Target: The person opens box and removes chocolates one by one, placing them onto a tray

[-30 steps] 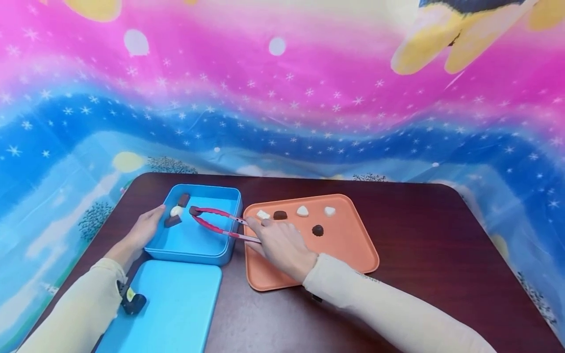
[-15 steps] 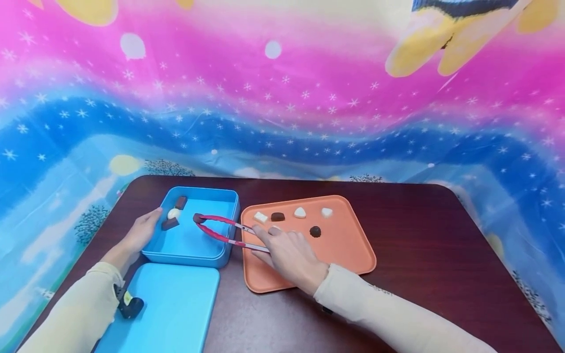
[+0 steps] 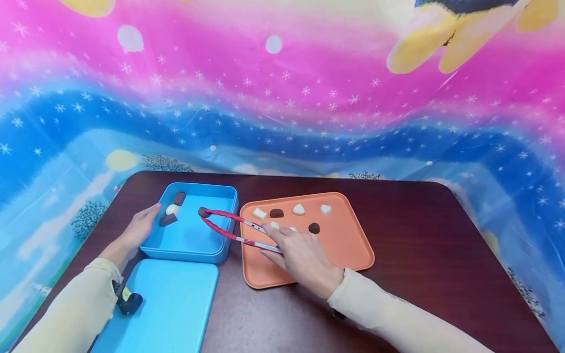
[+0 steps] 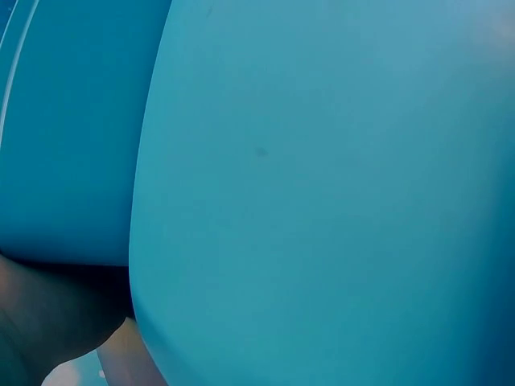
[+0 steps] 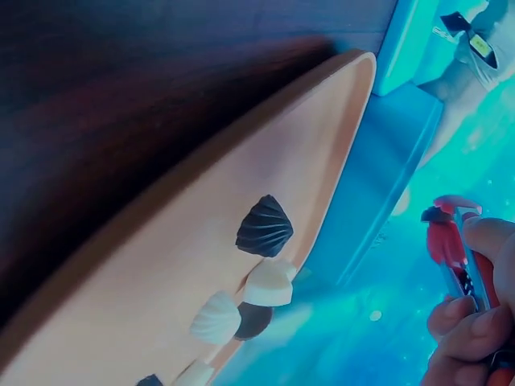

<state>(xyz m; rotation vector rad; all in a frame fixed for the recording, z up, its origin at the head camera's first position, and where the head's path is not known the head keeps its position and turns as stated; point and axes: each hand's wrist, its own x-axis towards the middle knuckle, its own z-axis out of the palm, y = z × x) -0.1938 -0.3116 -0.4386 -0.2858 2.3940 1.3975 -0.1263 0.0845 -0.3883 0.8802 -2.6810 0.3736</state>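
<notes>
My right hand (image 3: pixel 311 260) grips red-and-silver tongs (image 3: pixel 225 214) across the tray's left side. Their tips pinch a small dark brown chocolate-like piece (image 3: pixel 203 212) over the blue box (image 3: pixel 190 254). Against the box's left wall lies my left hand (image 3: pixel 137 233), its visible fingers fairly straight and touching the side. Inside the box, along the left, are a brown bar piece (image 3: pixel 179 198), a white round piece (image 3: pixel 172 209) and another brown piece (image 3: pixel 168 219). In the right wrist view the tongs (image 5: pixel 451 245) appear in my fingers; the left wrist view is mostly blue plastic.
An orange tray (image 3: pixel 348 245) right of the box bears several white and brown pieces, including a dark shell-shaped one (image 5: pixel 265 227). The blue lid (image 3: pixel 163 304) lies in front of the box. A patterned cloth (image 3: pixel 273 113) hangs behind the dark table (image 3: pixel 410 235).
My right hand has drawn to the right, and the tongs with the brown piece have shifted right over the box. My left hand stays at the box's side.
</notes>
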